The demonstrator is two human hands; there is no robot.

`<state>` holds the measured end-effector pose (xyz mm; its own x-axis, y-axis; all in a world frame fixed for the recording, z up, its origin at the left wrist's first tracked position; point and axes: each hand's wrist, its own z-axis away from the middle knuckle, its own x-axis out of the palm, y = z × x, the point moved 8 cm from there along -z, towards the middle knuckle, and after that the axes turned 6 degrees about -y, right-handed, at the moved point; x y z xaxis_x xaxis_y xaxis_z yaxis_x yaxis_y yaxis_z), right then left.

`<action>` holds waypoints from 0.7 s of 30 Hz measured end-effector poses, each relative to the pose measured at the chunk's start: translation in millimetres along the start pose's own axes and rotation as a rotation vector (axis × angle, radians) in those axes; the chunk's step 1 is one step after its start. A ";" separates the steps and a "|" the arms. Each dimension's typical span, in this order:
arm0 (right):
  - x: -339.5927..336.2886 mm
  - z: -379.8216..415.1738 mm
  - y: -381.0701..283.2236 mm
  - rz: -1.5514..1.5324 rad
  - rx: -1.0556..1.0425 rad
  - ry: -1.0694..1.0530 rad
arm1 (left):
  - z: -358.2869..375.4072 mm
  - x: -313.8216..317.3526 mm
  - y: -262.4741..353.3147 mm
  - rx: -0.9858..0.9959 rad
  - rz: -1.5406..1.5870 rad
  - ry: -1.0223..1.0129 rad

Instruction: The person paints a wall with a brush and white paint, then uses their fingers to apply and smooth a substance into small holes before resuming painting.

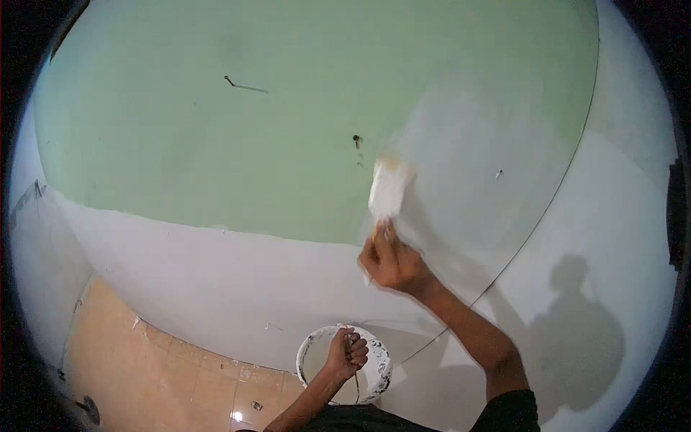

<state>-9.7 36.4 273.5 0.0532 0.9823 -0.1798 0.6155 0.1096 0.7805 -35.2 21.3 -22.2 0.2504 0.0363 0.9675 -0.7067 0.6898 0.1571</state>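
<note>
A wide paintbrush [389, 191] with white paint over its bristles is in my right hand [396, 265]; the fingers are closed round its handle. The bristles touch, or nearly touch, the wall [288, 158] at the border between green paint and a whitish painted patch [468, 144]. Lower down, my left hand [348, 353] is a fist round the thin handle [357, 389] of a white bucket [308, 349]. Dark smears mark the bucket's rim. Its contents look pale, and my left hand and forearm partly hide them.
A nail [229, 81] sticks out of the green wall at upper left, with a dark hole [355, 138] and a small plug [499, 173] farther right. A white adjoining wall [619, 216] carries my shadow. Tan floor tiles [165, 367] with paint spots lie lower left.
</note>
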 end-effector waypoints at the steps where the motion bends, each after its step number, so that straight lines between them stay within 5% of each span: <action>1: 0.9 14.7 -23.7 -0.061 -0.031 -0.015 | -0.5 -2.4 0.1 -0.004 0.016 0.000; 6: -16.3 45.9 -65.6 -0.394 -0.035 -0.126 | 0.9 -3.7 -0.9 0.009 -0.005 0.023; 12: -16.5 5.9 63.0 -1.031 0.367 -0.237 | -1.1 -6.5 -0.5 -0.013 -0.029 -0.023; 13: -22.6 -12.6 97.4 -1.038 0.366 -0.133 | -0.6 -6.6 -1.1 -0.013 -0.009 -0.006; 14: -28.0 -20.0 132.8 -1.062 0.588 -0.152 | -1.6 -5.5 -1.0 -0.012 0.011 0.009; 16: -51.7 -32.6 181.3 -0.849 0.560 0.128 | -1.2 -3.2 1.5 0.003 0.005 0.016; 21: -106.2 -9.0 174.4 -0.518 0.683 0.245 | -4.5 -7.9 -3.5 -0.003 0.041 -0.041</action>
<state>84.9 -47.4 434.1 -0.4830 0.8483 -0.2172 0.8542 0.5110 0.0959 -31.7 21.8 -31.4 0.1943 0.0351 0.9803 -0.7138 0.6905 0.1167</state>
